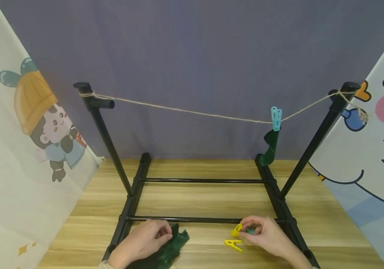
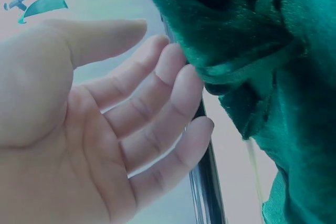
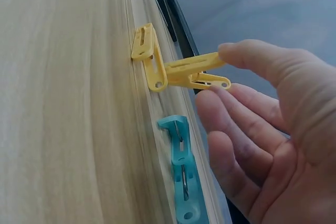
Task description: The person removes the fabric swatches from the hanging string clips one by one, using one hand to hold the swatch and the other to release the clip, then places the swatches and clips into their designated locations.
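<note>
My right hand (image 1: pixel 262 235) pinches a yellow clothespin (image 3: pixel 194 68) by its handle ends, thumb on one side and fingers on the other. A second yellow clothespin (image 1: pixel 233 244) lies on the table just beside it. Under the right hand is a teal clothespin (image 3: pixel 184 166), mostly hidden in the head view. My left hand (image 1: pixel 149 238) is over a crumpled dark green velvet cloth (image 1: pixel 171 248). In the left wrist view its fingers are loosely bent, the thumb apart, with the fingertips close to the cloth; whether they touch it I cannot tell.
A black pipe frame (image 1: pixel 205 181) stands on the wooden table (image 1: pixel 198 201). Between its two uprights sags a twine line (image 1: pixel 178 110). A light blue clothespin (image 1: pixel 276 118) holds a green cloth strip (image 1: pixel 271 147) on the line, right of the middle.
</note>
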The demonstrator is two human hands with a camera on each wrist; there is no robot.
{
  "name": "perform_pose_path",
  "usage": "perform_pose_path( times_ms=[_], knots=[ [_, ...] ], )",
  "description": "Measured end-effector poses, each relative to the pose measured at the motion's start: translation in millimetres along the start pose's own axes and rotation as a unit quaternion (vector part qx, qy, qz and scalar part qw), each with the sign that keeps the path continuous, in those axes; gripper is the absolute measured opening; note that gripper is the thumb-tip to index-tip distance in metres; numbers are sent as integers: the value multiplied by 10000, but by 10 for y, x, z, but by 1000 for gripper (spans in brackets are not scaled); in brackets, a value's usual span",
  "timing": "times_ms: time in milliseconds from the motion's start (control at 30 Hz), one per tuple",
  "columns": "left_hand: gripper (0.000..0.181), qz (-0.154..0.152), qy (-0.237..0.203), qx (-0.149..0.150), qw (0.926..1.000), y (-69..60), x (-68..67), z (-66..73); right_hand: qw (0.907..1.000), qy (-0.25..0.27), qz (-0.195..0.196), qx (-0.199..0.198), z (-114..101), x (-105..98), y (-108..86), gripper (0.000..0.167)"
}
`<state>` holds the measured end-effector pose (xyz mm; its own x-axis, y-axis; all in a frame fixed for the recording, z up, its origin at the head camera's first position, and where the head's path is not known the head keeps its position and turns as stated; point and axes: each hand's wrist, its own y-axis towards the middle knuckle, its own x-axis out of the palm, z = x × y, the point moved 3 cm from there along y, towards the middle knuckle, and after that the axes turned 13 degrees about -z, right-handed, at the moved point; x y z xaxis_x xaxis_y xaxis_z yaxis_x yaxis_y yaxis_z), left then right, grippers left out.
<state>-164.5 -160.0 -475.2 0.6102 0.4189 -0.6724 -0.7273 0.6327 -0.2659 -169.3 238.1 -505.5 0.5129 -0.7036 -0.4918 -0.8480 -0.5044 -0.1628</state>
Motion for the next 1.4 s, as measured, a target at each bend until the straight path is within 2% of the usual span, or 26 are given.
perform_pose_path(
  times_ms=[267,500,700,967,1400],
  knots=[
    [11,-61,-185,120,9997,44,-14,41,9986,-399,-297,151,55,56,14,30],
    [13,-68,-258,199,9994,92,-8,52,9971,-581,-487,55,86,73,28,30],
    [16,-59,-296,154,9994,102,2,52,9967,-602,-536,119,85,72,42,31],
    [16,-92,-372,239,9990,120,-10,67,9966,-588,-566,76,67,61,41,31],
    [20,-105,-474,297,9984,148,-29,46,9969,-425,-538,380,39,24,24,30]
  ],
)
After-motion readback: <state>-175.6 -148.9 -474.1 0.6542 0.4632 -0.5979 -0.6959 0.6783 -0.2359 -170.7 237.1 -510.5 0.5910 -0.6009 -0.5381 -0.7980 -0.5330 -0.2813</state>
